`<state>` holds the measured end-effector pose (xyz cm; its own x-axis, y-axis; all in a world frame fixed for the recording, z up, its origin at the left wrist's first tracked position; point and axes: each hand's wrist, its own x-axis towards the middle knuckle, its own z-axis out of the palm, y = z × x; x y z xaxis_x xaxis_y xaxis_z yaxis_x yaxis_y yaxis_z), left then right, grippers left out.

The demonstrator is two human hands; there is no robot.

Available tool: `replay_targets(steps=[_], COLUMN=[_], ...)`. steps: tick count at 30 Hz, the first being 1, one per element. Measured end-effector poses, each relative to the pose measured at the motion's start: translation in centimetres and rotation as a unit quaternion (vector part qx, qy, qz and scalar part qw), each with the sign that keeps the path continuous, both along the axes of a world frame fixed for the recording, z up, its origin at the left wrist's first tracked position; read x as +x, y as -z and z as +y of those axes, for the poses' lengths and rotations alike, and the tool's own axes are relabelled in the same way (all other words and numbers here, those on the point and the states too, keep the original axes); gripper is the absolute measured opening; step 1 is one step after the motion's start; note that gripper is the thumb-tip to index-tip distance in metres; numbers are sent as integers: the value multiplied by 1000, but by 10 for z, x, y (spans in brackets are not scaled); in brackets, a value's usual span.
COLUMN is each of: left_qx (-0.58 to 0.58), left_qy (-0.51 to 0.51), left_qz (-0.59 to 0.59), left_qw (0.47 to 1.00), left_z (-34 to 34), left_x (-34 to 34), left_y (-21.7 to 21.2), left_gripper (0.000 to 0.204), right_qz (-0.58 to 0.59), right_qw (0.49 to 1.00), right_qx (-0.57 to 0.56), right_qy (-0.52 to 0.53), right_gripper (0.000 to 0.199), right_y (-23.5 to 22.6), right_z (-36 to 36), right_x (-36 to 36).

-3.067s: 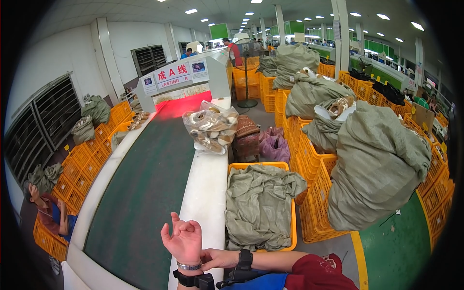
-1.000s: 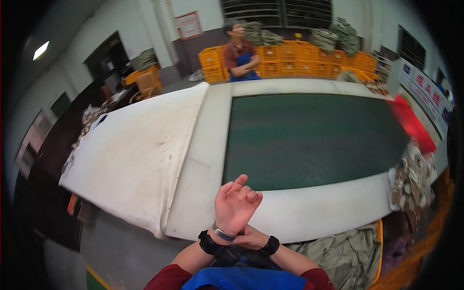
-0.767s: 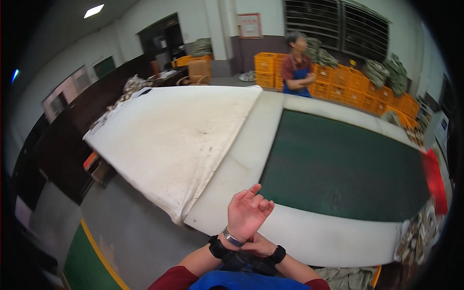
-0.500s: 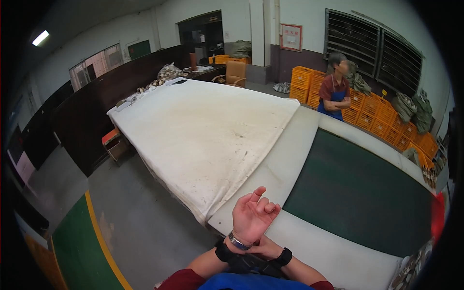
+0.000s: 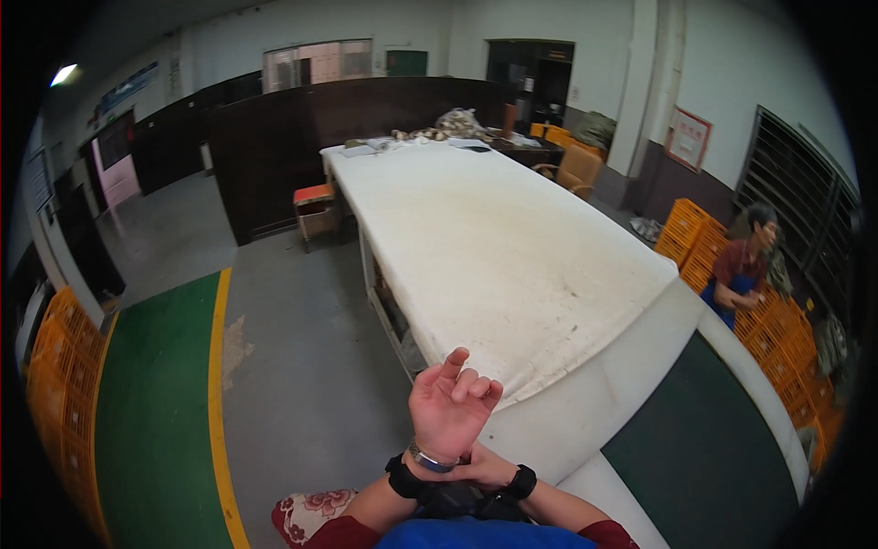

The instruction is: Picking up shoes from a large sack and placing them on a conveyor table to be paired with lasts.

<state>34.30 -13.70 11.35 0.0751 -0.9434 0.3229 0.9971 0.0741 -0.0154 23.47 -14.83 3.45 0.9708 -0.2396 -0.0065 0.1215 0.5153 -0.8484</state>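
Note:
My left hand (image 5: 452, 410) is raised in front of me, palm toward me, holding nothing; one finger points up and the others curl loosely. A silver metal watch band (image 5: 432, 460) circles its wrist, with a black strap (image 5: 401, 477) lower on the forearm. At that wrist my right hand (image 5: 487, 469) is closed against the metal band, its fingertips partly hidden behind the left wrist. Another black strap (image 5: 522, 482) is on my right wrist. Just beyond my hands lies the corner of a long table under a stained white cloth (image 5: 494, 238).
A pale worktop with a dark green panel (image 5: 709, 439) adjoins at right. A person in a blue apron (image 5: 737, 265) stands beyond it by stacked orange crates (image 5: 777, 343). More orange crates (image 5: 62, 384) stand left of a green floor lane (image 5: 160, 393). A red-topped stool (image 5: 315, 210) is beside the table.
My view has turned left, so the table and the person appear farther right. The hands keep nearly the same pose, the right one still at the left wrist. The person's arms have lowered.

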Motion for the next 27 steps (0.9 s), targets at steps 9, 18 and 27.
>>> replay_targets(steps=[9,18,27], left_qx=[-42,-6,20], left_qy=[-143,-256,-345], left_qz=[-16,-54,-23], left_qw=[989,965,938], left_z=[43,94,138], left_x=[13,10,1], left_y=[-12,-17,-2], left_gripper=[34,31,32], right_qz=[11,-15,-30], right_qw=[986,962,938], right_qx=[7,-42,-77], right_qy=[-168,-271,-335], right_gripper=[43,40,37], right_y=[-5,-6,0], right_z=[0,31,64], right_x=[18,34,33])
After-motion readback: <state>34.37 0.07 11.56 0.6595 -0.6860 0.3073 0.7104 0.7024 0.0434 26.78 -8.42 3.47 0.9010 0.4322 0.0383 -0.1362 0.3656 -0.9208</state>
